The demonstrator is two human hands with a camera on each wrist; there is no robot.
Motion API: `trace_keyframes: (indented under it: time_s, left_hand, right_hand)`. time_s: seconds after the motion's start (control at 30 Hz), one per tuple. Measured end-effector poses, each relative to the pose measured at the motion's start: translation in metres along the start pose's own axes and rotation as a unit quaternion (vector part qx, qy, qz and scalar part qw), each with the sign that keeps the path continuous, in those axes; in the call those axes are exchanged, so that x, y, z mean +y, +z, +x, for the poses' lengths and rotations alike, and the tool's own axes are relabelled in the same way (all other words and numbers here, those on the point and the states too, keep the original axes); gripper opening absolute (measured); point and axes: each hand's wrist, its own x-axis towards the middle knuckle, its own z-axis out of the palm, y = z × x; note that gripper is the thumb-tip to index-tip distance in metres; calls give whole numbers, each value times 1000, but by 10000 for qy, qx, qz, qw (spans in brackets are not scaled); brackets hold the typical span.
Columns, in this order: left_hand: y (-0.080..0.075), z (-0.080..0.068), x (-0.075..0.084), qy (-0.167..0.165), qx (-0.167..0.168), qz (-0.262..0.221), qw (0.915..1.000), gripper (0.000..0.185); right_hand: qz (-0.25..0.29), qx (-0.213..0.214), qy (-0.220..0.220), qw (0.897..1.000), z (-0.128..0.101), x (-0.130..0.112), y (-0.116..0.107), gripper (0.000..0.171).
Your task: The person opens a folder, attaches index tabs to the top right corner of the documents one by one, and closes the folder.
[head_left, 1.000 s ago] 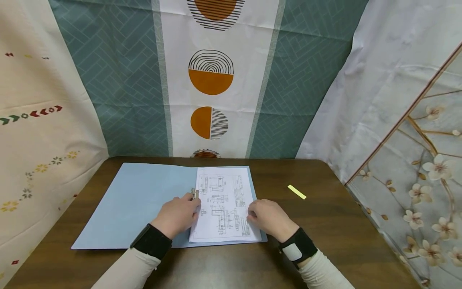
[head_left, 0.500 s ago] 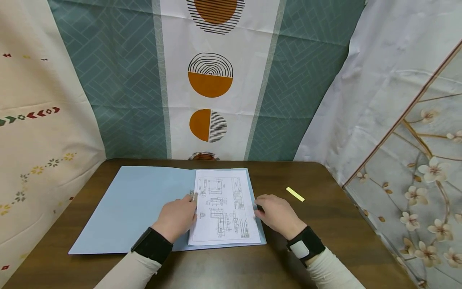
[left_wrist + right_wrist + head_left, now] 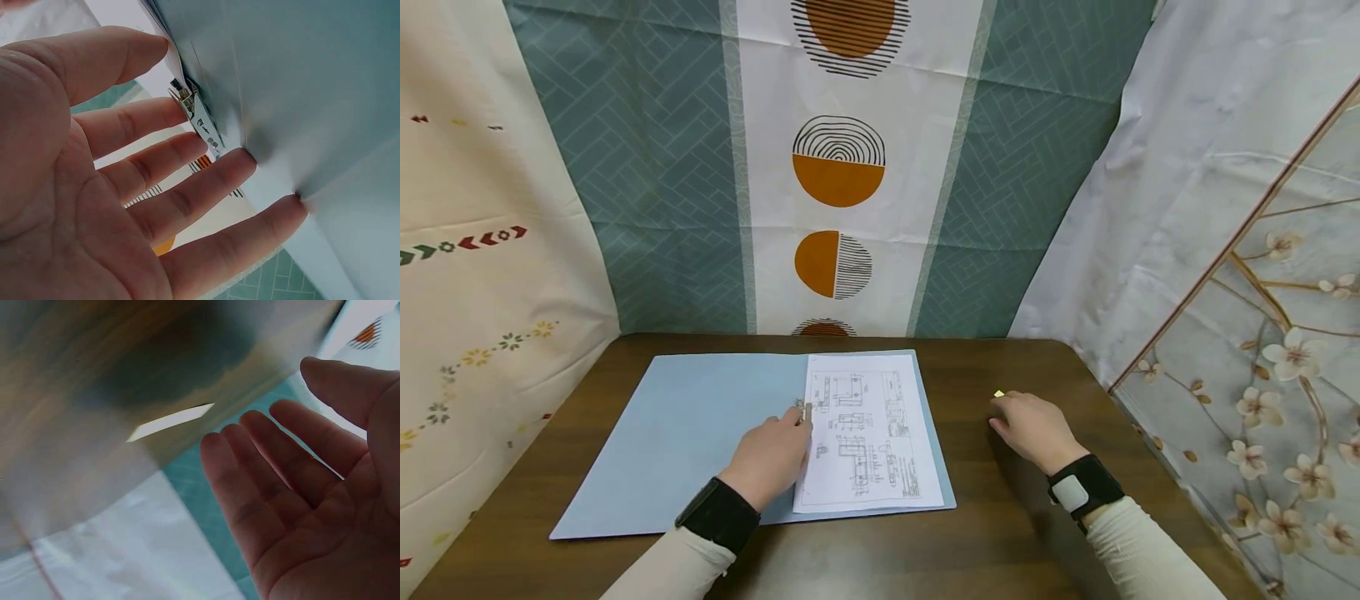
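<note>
A light blue folder (image 3: 692,425) lies open on the brown table (image 3: 1000,533). A white sheet with technical drawings (image 3: 865,437) lies on its right half. My left hand (image 3: 771,454) rests flat on the folder beside the small metal clip (image 3: 802,410) at the sheet's left edge; its straight fingertips (image 3: 275,209) press the folder, with the clip (image 3: 197,115) just above them. My right hand (image 3: 1026,425) hovers open over a small yellow paper strip (image 3: 998,394), most of it hidden in the head view. The strip (image 3: 169,422) lies flat just beyond the right hand's fingers (image 3: 250,469).
Patterned cloth hangs behind the table (image 3: 838,167) and on both sides. The table's right edge (image 3: 1157,467) runs close to the right arm. A black band sits on each wrist.
My right hand left the sheet's right edge and moved right, over the yellow strip. The left hand stayed by the clip.
</note>
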Motion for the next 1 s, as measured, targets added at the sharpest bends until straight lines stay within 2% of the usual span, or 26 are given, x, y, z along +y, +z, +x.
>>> trace_keyframes:
  time_s: [0.3,0.43,0.77,1.0]
  left_hand:
    - [4,-1,-3,86,31,-13,10000,33]
    - [1,-3,-2,136,49,17,9999,34]
    - [0,3,3,197,9,30,9998,33]
    - [3,2,0,138,11,149,9998,35]
  right_hand:
    - [-95,15,413,9991,1,19,9,34]
    - [-97,-75,694,9975,3,26,14,37]
    - [327,-441,1515,9869,4,53,25,24]
    - [496,-394,1545,9860,14,55,27,16]
